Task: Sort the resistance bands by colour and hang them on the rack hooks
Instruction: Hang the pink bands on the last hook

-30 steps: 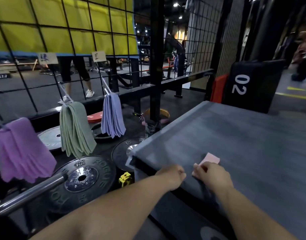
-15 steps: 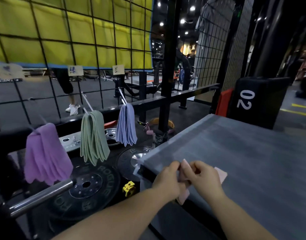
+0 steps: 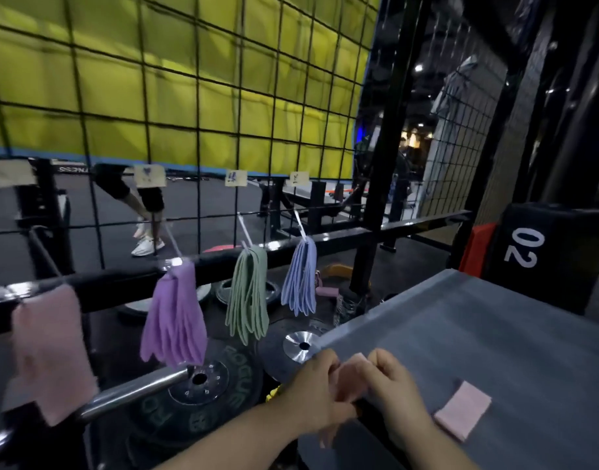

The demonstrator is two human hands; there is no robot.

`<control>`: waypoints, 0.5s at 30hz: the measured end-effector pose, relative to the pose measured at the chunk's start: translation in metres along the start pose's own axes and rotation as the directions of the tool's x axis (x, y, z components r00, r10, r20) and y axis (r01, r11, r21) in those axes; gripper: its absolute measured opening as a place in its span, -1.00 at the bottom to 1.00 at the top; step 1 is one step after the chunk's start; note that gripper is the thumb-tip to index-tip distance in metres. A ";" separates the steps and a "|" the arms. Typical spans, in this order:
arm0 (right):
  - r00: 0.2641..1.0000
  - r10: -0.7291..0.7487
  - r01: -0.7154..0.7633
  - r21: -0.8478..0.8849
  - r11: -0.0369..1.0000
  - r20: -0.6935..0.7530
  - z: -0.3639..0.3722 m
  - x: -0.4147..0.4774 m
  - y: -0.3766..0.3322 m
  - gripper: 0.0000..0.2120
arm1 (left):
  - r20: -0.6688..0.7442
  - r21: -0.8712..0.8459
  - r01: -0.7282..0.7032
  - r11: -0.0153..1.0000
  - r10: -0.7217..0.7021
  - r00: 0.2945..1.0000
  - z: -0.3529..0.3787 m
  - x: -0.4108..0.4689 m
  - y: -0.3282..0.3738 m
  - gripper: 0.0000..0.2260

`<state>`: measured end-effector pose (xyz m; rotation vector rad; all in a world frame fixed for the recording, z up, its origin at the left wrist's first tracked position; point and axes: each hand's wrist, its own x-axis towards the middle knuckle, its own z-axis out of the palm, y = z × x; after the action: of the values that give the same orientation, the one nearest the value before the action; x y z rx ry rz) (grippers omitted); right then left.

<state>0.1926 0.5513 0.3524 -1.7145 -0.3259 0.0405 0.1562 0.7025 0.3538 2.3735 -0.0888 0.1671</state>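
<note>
Ahead, rack (image 3: pixel 237 130); grey platform (image 3: pixel 494 334) near right; pink band (image 3: pixel 350 378) in hand.
Far left hangs pink bundle (image 3: pixel 50 351), beyond purple bundle (image 3: pixel 174 320), green bundle (image 3: pixel 248 293), blue bundle (image 3: pixel 301 279). Both left hand (image 3: pixel 316 388) and right hand (image 3: pixel 393 385) are curled, pinching pink band between them; spare band (image 3: pixel 462 413) lies right. Risk, I judge: long leftward reach, limp band slips or lands on purple.

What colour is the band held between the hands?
Pale pink; the head view shows the band pinched between the left hand and right hand.
</note>
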 end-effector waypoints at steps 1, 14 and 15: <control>1.000 0.008 -0.009 0.053 0.999 0.023 0.006 -0.001 -0.003 -0.58 | -0.013 0.005 0.006 1.000 -0.006 1.000 -0.005 -0.003 -0.002 -0.55; 0.989 -0.016 -0.024 0.265 0.964 0.147 0.076 -0.004 -0.050 -0.74 | -0.085 -0.134 0.061 0.989 -0.073 0.994 -0.080 -0.049 -0.020 -0.46; 0.989 -0.022 -0.017 0.265 0.964 0.144 0.079 -0.004 -0.054 -0.74 | -0.090 -0.125 0.066 0.990 -0.077 0.993 -0.085 -0.051 -0.020 -0.46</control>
<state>0.1614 0.6339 0.3910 -1.4470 -0.4121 0.2009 0.0995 0.7769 0.3935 2.2398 0.0306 0.2325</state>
